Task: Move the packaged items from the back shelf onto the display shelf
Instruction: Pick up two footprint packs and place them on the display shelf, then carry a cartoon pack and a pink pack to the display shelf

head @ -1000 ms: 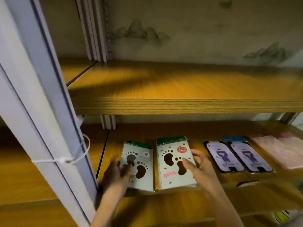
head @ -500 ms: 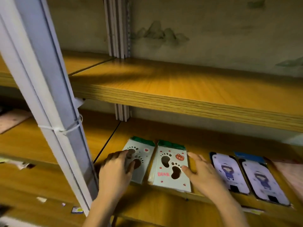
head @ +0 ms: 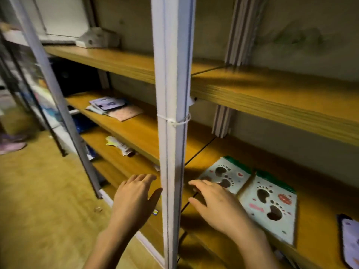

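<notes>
Both hands spread and holding nothing, one either side of a white post.

The left hand [head: 134, 199] hovers with loose, released fingers left of the post [head: 171, 133], thumb almost touching it. The right hand [head: 217, 205] lies palm down on the shelf [head: 320, 206], fingers splayed, gripping nothing. Just beyond its fingertips lies a paw-print pack [head: 225, 176], partly hidden behind them; a second pack [head: 272, 206] lies flat to the right of its knuckles, touching the first. Further right, at the frame edge, is a purple pack [head: 351, 243]. Far past the left fingers, on the next bay's shelf, sits a small pile [head: 114, 107] of packs. A cable tie [head: 174, 121] wraps the post above both hands.
</notes>
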The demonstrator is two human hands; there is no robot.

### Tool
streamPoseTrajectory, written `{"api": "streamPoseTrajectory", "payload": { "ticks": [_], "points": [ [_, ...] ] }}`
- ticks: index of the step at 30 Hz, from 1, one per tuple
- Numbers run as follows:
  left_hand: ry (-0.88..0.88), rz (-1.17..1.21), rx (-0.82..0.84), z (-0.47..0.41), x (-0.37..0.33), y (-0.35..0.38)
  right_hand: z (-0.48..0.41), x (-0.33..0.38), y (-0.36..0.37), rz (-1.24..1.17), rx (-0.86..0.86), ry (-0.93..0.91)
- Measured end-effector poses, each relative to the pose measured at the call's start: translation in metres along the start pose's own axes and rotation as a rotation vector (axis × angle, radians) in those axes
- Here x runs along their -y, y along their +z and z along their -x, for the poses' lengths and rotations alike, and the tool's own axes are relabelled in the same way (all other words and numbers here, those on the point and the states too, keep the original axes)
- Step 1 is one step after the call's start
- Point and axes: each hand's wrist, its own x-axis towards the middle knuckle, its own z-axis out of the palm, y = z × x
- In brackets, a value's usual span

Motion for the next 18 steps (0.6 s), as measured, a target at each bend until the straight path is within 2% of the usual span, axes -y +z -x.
{"api": "streamPoseTrajectory", "payload": {
  "ticks": [4, 9, 14, 18],
  "points": [
    [-0.115, -0.051, -0.025, 0.013, 0.046, -0.026, -0.028, 0.048, 0.022, 0.031, 0.028, -0.184],
    [-0.196, -0.094, -0.077, 0.017, 0.102, -0.053, -0.065, 0.097, 0.043, 0.085, 0.032, -0.286],
    [-0.216, -0.064, -0.09, 0.006, 0.161, -0.067, -0.107, 0.141, 0.063, 0.061, 0.06, -0.271],
    [-0.171, -0.059, -0.076, -0.013, 0.223, -0.08, -0.143, 0.182, 0.077, 0.032, 0.027, -0.173]
  ]
}}
